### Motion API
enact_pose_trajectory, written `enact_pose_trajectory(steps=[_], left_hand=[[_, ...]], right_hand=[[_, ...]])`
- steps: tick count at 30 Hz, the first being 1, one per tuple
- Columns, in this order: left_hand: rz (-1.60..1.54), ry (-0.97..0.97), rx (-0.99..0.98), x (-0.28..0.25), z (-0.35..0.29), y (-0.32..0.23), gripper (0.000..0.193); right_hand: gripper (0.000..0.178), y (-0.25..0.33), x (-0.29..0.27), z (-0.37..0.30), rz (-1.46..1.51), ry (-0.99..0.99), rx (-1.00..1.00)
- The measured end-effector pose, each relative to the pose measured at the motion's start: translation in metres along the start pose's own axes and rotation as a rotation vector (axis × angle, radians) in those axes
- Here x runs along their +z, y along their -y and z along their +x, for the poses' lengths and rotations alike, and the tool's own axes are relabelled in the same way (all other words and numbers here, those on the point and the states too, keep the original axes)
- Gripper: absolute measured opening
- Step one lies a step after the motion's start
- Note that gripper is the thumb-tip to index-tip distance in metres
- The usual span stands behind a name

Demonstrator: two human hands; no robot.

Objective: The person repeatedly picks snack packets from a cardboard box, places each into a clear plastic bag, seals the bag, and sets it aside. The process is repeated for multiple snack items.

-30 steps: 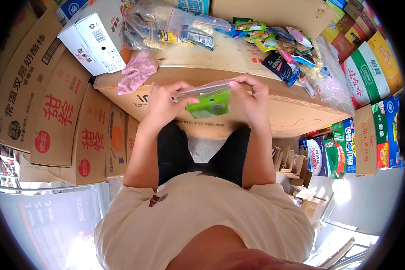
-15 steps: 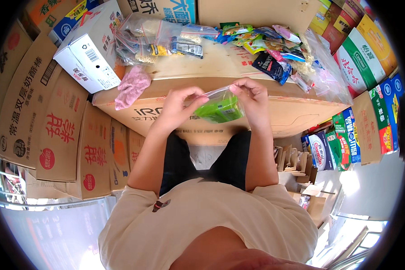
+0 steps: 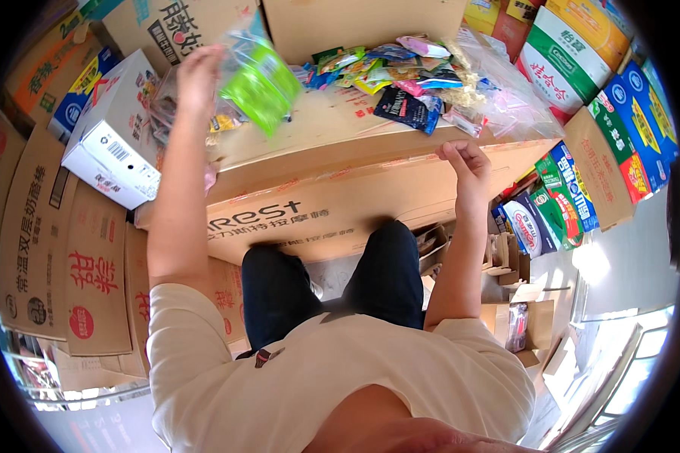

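Note:
My left hand (image 3: 200, 75) is raised at the far left of the box top. Its fingers grip the edge of a clear zip bag (image 3: 238, 45), smeared by motion, with a bright green packet (image 3: 264, 90) inside. Beneath it and partly hidden by my arm lie other filled clear bags (image 3: 166, 106). My right hand (image 3: 467, 166) hovers by the front edge of the box, fingers curled in and nothing visible in them. Beyond it lies a heap of small colourful snack packets (image 3: 389, 68), with a dark blue packet (image 3: 408, 109) at its near side.
A large cardboard box (image 3: 317, 196) serves as the work surface before my knees. On the left stand a white carton (image 3: 113, 147) and stacked brown cartons (image 3: 91, 257). Loose clear bags (image 3: 514, 98) lie at the right end. Colourful cartons (image 3: 574, 83) line the right side.
My left hand has carried the bag with the green packet up and to the left, over the filled bags. My right hand has let go of the bag and moved right. The view has shifted.

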State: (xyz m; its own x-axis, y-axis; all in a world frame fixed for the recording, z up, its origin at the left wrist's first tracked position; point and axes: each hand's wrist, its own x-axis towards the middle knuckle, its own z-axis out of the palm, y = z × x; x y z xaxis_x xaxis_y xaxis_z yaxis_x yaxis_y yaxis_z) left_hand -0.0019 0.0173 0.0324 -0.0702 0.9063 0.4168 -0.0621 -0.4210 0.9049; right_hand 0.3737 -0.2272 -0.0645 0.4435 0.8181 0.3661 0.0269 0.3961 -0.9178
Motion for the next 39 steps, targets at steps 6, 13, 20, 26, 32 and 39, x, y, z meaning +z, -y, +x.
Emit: enact_pose_trajectory(steps=[6,13,20,26,32,39], left_hand=[[0.527,-0.520,0.191,-0.083,0.059,0.091,0.051],[1.134,-0.225,0.307,-0.044,-0.091,0.136,0.065],[1.229,-0.102,0.388,-0.013,-0.156,0.131,0.048],[1.295,-0.138,0.428,-0.011,-0.157,0.131,0.039],[1.315,-0.141,0.390,-0.011,-0.156,0.134,0.034],[1.302,-0.122,0.350,-0.010,-0.155,0.133,0.029]], right_hand=[[0.011,-0.012,-0.037,0.004,-0.017,-0.070,0.010],[0.018,-0.054,-0.089,0.065,-0.482,-0.273,-0.103],[0.044,-0.098,-0.151,0.199,-1.350,-0.480,-0.024],[0.048,-0.114,-0.182,0.264,-1.728,-0.187,0.209],[0.033,-0.122,-0.201,0.297,-1.842,-0.148,0.049],[0.018,-0.110,-0.208,0.299,-1.591,-0.370,-0.248]])
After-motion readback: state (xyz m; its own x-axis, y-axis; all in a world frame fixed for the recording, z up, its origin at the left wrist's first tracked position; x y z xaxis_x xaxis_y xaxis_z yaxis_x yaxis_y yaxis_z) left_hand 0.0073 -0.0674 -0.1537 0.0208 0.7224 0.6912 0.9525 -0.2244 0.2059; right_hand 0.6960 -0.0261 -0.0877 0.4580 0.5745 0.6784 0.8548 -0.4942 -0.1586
